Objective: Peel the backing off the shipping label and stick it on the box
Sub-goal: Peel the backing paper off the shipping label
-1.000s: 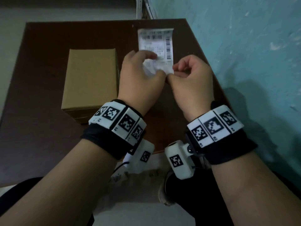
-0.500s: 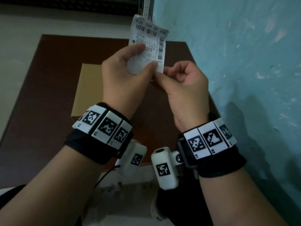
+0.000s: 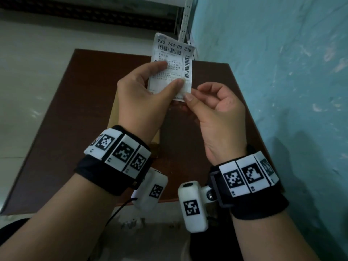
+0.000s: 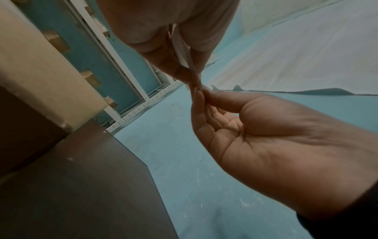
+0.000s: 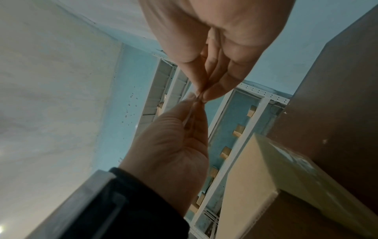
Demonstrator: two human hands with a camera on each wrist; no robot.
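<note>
The white shipping label point(image 3: 172, 53), printed with barcodes, is held upright above the brown table point(image 3: 84, 110). My left hand point(image 3: 170, 74) grips its lower half, thumb on the printed face and fingers behind. My right hand point(image 3: 190, 94) pinches the label's lower right corner between thumb and forefinger. In the left wrist view the label's thin edge point(image 4: 182, 53) shows between the left fingers, and the right hand point(image 4: 266, 129) meets it at the tip. The cardboard box point(image 3: 113, 113) lies on the table, mostly hidden under my left hand; its side shows in the wrist views point(image 4: 40, 72) point(image 5: 255, 177).
A blue wall point(image 3: 282, 91) runs close along the table's right side. A white perforated shelf upright point(image 3: 185, 16) stands behind the far table edge. Pale floor point(image 3: 28, 72) lies to the left. The table's near edge point(image 3: 160, 200) is just below my wrists.
Both hands have lifted the label off the table and closer to the camera, turning it upright. The box has slid out of sight behind my left hand. The right fingers stay at the lower corner.
</note>
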